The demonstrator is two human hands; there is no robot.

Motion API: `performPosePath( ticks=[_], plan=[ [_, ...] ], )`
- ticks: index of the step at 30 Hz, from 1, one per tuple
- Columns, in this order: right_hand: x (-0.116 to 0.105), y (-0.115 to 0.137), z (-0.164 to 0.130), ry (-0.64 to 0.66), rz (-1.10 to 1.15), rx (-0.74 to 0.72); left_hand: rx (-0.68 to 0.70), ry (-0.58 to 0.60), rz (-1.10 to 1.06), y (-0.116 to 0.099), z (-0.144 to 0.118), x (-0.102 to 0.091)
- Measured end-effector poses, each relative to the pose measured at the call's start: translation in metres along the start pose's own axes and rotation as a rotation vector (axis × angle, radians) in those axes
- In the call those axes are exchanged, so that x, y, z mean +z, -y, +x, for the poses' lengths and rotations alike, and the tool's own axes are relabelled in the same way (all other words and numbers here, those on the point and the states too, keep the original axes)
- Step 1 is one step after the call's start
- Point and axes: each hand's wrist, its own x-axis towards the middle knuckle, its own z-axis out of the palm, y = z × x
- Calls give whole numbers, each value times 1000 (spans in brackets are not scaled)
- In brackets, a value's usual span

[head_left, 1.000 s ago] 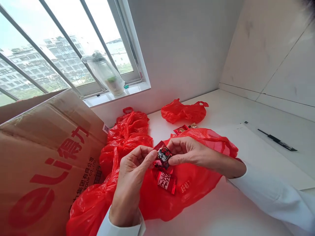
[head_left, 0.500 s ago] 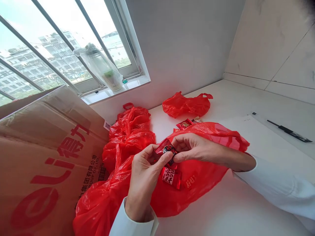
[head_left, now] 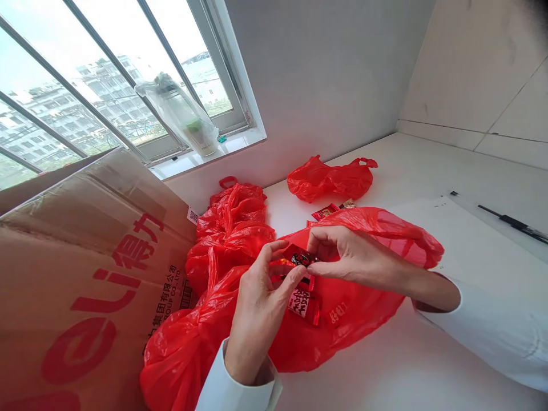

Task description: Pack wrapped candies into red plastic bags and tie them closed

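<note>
Big brown cardboard box point(head_left: 81, 262) on the left is showing "eLi 得力" in red and "CO., LTD." in black. The right hand point(head_left: 342, 254) is pinching a small red-and-black wrapped packet point(head_left: 300, 258) over a spread red plastic bag point(head_left: 325, 342), while the left hand point(head_left: 261, 291) is curving half open beside it, can't tell if it's gripping. Everything's sitting on a white tabletop point(head_left: 377, 371) near a barred window point(head_left: 115, 57).

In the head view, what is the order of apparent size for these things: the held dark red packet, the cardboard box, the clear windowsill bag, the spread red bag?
Largest to smallest:
1. cardboard box, cut by the frame
2. spread red bag
3. clear windowsill bag
4. dark red packet, partly hidden
</note>
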Motion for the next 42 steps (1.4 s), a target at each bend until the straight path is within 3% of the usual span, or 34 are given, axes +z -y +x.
performPosePath(
  ticks=[4,7,10,15,20,24,36,42],
  plan=[
    [7,9,-7,-138,-559,-246,-30,-7,44,0,0,1],
    [9,13,-9,-110,-721,-365,-36,-3,-38,2,3,1],
    [4,15,-9,-67,-597,-348,2,5,-63,5,6,-1],
    [-11,18,-8,-179,-368,-227,44,29,-135,0,2,-3],
    [-19,22,-9,5,-127,-97,41,26,-146,-6,-2,-2],
    [-21,21,-8,65,-17,-54,72,14,-110,-7,-1,-3],
    [-18,11,-4,170,71,60,121,-68,-76,-5,0,-1],
    [-18,11,-7,152,80,61,94,-85,-92,-3,1,2]
  ],
)
